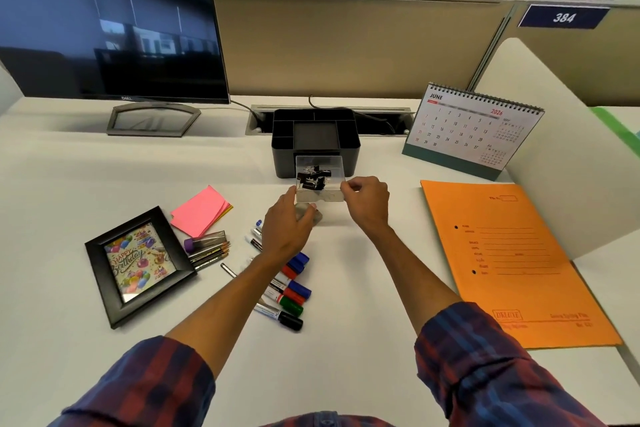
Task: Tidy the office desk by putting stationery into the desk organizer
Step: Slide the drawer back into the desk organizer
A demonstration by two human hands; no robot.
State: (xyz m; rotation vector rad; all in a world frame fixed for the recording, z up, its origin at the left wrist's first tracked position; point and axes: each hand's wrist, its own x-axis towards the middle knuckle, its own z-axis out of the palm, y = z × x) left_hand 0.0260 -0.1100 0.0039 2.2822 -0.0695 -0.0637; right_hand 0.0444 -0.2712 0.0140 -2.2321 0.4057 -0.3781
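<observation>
A black desk organizer [315,126] stands at the back middle of the white desk. Its clear drawer [320,196] is pulled out toward me and holds several black binder clips [313,178]. My left hand [285,229] grips the drawer's left front corner. My right hand [367,199] pinches its right front corner. Below my left arm lie several markers [289,291] with blue, red, green and black caps. A bunch of pencils [211,251] and a stack of pink sticky notes [201,210] lie further left. A grey object [317,215] sits under the drawer, partly hidden by my left hand.
A framed birthday picture [138,265] lies at the left. An orange folder [516,260] covers the right side. A desk calendar [472,128] stands behind it. A monitor [110,21] stands at the back left, and a cable slot [381,118] runs behind the organizer.
</observation>
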